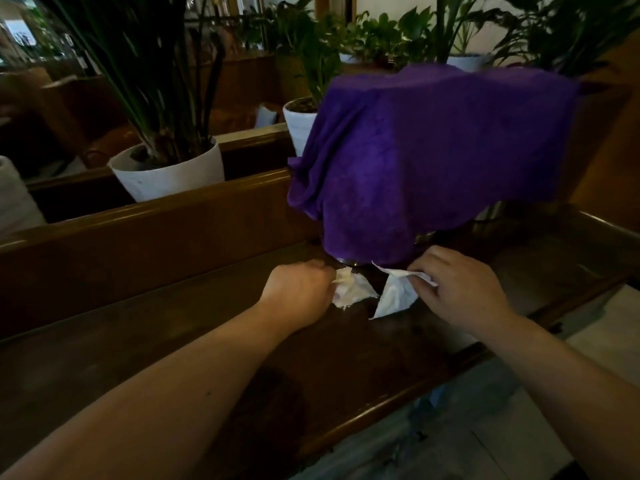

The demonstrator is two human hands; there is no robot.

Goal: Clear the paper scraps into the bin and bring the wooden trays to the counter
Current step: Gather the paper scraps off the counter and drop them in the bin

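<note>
So the left hand is pinched on a crumpled scrap just to its right, and the right hand grips a flatter scrap just to its left. Both scraps sit mid-table, near the purple cloth; no bin in view.

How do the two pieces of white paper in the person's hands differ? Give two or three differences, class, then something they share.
The left paper scrap, at the left hand, is crumpled and bunched; the right paper scrap, pinched by the right hand, is flatter, with pointed corners. The left one looks frayed at its lower edge; the right one has cleaner edges. Both are white, gripped over the dark wooden surface, just below the purple cloth.
</note>
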